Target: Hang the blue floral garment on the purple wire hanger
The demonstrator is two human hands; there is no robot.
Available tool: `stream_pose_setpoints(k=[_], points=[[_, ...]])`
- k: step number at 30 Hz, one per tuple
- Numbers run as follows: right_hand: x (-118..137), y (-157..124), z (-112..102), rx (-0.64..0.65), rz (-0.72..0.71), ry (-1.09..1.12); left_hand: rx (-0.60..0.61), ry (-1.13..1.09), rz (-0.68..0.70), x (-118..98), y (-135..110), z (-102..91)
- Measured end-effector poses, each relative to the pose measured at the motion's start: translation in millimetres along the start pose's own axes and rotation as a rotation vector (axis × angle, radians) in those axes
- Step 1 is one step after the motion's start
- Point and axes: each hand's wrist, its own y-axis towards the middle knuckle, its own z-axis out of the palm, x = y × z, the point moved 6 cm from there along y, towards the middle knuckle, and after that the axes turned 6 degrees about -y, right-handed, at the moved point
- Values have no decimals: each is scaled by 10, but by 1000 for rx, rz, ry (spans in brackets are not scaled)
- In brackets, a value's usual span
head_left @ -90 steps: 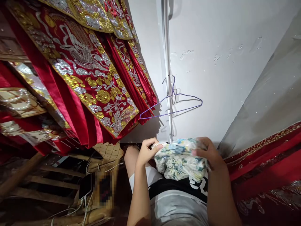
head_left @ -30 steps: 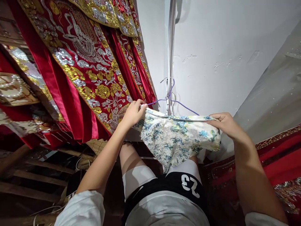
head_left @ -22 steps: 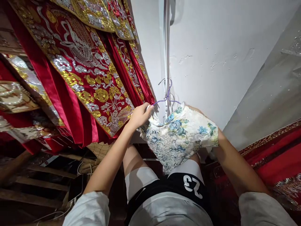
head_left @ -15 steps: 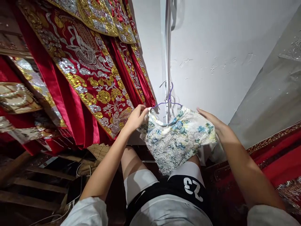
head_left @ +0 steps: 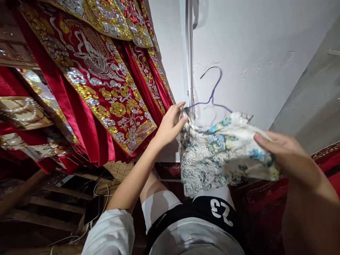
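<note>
A small white garment with a blue and green flower print [head_left: 212, 156] hangs on a purple wire hanger [head_left: 212, 95], lifted off the white pole [head_left: 190, 53]. My left hand [head_left: 170, 125] pinches the garment's left shoulder and the hanger's left end. My right hand [head_left: 284, 156] holds the garment's right side, fingers curled over the cloth. The hanger's hook is free in the air, to the right of the pole.
Red robes with gold and silver embroidery [head_left: 92, 78] hang close on the left. More red embroidered cloth [head_left: 324, 163] lies at the right. A white wall [head_left: 252, 53] is behind. Wooden slats and cables [head_left: 53, 209] are low on the left.
The folded garment was raised from my lap and slipped over the hanger on the pole. Now the hanger with the garment has come off the pole and moved right and up.
</note>
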Motion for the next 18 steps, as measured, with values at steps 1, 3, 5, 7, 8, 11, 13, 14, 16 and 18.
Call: stream_pose_setpoints(k=[1, 3, 5, 7, 8, 11, 13, 14, 16, 18], points=[[10, -105, 128, 142, 5, -19, 40, -28, -6, -78, -58, 33], [56, -322, 417, 398, -41, -54, 101, -115, -55, -176, -201, 101], [120, -501, 649, 527, -126, -95, 109, -223, -148, -194, -358, 141], [174, -639, 811, 577, -187, -133, 82, -349, -251, -166, -515, 142], [194, -706, 883, 615, -201, -151, 64, -422, -296, -150, -588, 131], [246, -884, 1095, 812, -230, -179, -18, -649, -391, -132, -758, 47], [245, -905, 1224, 940, -240, -185, -116, -778, -428, -142, -819, -57], [223, -853, 1278, 962, -246, -186, -153, -839, -451, -152, -834, -104], [136, -595, 1346, 847, -287, -204, -153, -953, -513, -184, -837, -159], [17, -226, 1372, 568, -402, -250, -95, -1040, -568, -239, -813, -180]])
